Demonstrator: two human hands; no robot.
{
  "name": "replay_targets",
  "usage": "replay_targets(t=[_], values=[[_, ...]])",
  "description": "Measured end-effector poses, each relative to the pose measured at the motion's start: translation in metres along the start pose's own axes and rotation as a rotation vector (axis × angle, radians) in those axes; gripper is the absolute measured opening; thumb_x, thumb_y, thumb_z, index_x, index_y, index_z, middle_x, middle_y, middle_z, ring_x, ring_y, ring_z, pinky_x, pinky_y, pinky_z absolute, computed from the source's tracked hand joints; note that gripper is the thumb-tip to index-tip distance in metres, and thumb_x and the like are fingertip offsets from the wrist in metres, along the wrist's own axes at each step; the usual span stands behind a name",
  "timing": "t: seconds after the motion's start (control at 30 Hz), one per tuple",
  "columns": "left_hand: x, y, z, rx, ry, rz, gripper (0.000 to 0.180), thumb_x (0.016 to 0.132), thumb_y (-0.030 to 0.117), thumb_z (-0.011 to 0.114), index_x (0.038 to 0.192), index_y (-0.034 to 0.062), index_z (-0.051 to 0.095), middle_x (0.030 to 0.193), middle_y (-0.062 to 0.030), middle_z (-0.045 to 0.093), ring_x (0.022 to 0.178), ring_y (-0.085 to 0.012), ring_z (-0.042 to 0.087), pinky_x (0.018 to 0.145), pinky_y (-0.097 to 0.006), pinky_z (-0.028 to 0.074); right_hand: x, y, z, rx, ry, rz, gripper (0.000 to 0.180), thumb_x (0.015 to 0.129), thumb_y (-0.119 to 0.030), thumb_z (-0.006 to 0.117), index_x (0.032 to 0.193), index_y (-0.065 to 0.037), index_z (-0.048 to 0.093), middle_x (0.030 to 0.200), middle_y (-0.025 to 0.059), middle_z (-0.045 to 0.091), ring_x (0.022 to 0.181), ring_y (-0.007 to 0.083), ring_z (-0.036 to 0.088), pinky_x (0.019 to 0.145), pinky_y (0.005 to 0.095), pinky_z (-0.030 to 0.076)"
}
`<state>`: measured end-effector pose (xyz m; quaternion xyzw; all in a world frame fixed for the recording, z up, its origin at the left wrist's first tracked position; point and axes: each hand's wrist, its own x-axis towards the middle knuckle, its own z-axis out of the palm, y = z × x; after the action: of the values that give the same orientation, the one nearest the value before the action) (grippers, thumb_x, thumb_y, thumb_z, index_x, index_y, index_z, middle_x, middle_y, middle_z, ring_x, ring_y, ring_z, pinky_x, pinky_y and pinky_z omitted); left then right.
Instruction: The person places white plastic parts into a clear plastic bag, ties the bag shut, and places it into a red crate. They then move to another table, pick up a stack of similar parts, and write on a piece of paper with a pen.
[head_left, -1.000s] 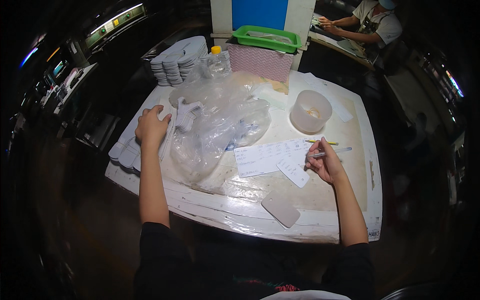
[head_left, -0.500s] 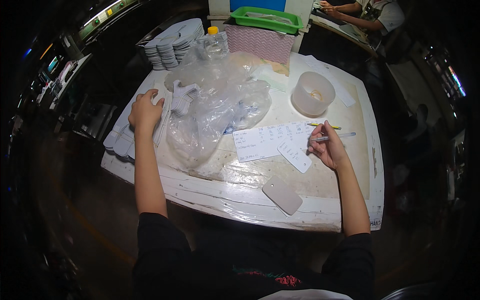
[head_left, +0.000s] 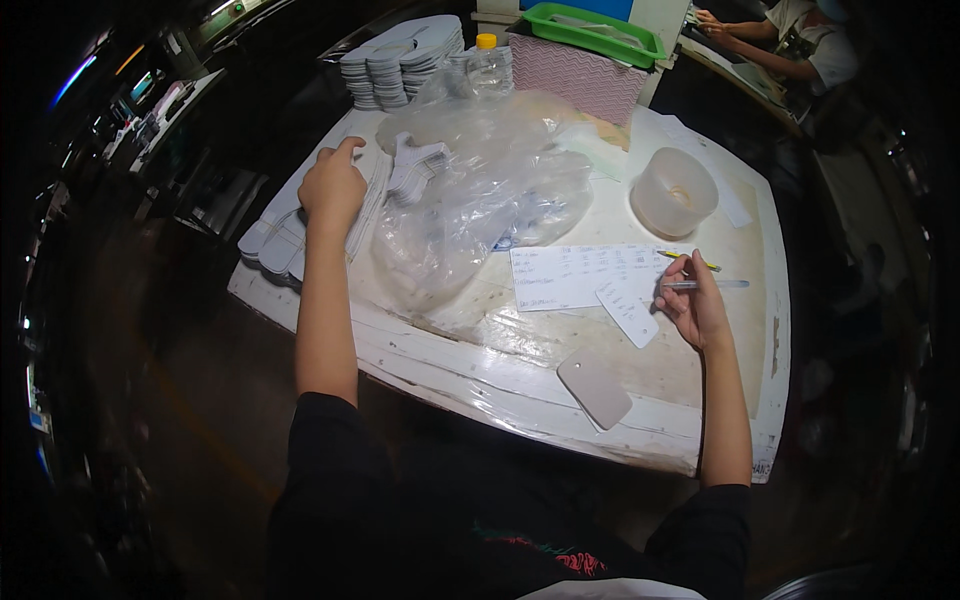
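At the left of the table, my left hand (head_left: pixel 333 185) lies over bundles of flat white sole-shaped pieces (head_left: pixel 275 238). Its forefinger and thumb stand apart, while the other fingers are partly hidden. On the right, my right hand (head_left: pixel 696 303) grips a clear pen (head_left: pixel 722 284) between thumb and fingers. Beneath and left of that hand are a handwritten paper sheet (head_left: pixel 550 280) and a small white tag with writing (head_left: pixel 628 315). A yellow pencil-like stick (head_left: pixel 708 266) is just beyond my fingers. Closer to me rests a blank grey tag (head_left: pixel 596 390) with a hole.
Crumpled clear plastic bags (head_left: pixel 470 210) cover the table's middle, with cut white pieces (head_left: pixel 415 165) beside them. Farther back stand stacked white pieces (head_left: pixel 400 60), a yellow-capped bottle (head_left: pixel 487 70) and a green tray (head_left: pixel 590 38). A translucent tub (head_left: pixel 672 195) stands right. Another person sits beyond.
The whole view has shifted, so the table appears farther right. My left hand's forefinger now points more outward over the stack. My right hand still holds the pen.
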<state>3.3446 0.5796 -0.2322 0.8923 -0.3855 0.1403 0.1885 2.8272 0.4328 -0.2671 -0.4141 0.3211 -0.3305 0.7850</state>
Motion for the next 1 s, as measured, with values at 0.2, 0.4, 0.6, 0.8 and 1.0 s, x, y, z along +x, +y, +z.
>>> replay_targets(t=[0.2,0.4,0.6,0.8,1.0], values=[[-0.007,0.01,-0.013,0.001,-0.065,-0.042,0.036,0.089,0.036,0.074,0.123,0.0254,0.073,0.125,-0.0067,0.069,0.109,-0.0332,0.07,0.089,-0.046,0.057,0.001,0.001,-0.001,-0.002,0.011,-0.009,0.047,0.113,-0.048,0.042,0.096,-0.007,0.057,0.064,0.0032,0.048,0.058,0.0131,0.048,0.072,0.0343,0.054],[-0.01,0.012,-0.019,-0.012,-0.09,-0.055,0.045,0.086,0.042,0.079,0.128,0.0275,0.071,0.128,-0.0053,0.07,0.117,-0.0289,0.068,0.094,-0.043,0.056,0.003,0.003,-0.006,-0.007,-0.026,-0.022,0.046,0.113,-0.048,0.043,0.097,-0.006,0.057,0.065,0.0038,0.051,0.057,0.0126,0.047,0.072,0.0344,0.054],[-0.004,0.002,-0.013,-0.04,-0.093,-0.031,0.044,0.088,0.04,0.075,0.13,0.0285,0.07,0.13,-0.005,0.069,0.118,-0.0293,0.068,0.095,-0.044,0.056,0.004,0.003,-0.008,-0.009,-0.041,-0.022,0.047,0.113,-0.048,0.042,0.097,-0.006,0.056,0.066,0.0038,0.051,0.056,0.0122,0.046,0.071,0.034,0.053],[0.0,-0.009,-0.008,-0.06,-0.118,-0.006,0.043,0.09,0.036,0.07,0.133,0.0291,0.068,0.131,-0.0052,0.068,0.12,-0.03,0.067,0.097,-0.044,0.055,0.004,0.003,-0.005,-0.017,-0.027,-0.017,0.048,0.113,-0.048,0.041,0.096,-0.006,0.056,0.066,0.0042,0.05,0.056,0.012,0.045,0.07,0.0334,0.053],[-0.002,-0.004,-0.013,-0.028,-0.152,-0.012,0.049,0.089,0.035,0.07,0.138,0.0307,0.064,0.136,-0.0062,0.066,0.123,-0.0308,0.065,0.1,-0.046,0.054,0.002,0.002,-0.002,-0.02,-0.011,-0.016,0.048,0.113,-0.048,0.041,0.096,-0.005,0.056,0.065,0.0038,0.049,0.054,0.0114,0.043,0.069,0.0327,0.053]])
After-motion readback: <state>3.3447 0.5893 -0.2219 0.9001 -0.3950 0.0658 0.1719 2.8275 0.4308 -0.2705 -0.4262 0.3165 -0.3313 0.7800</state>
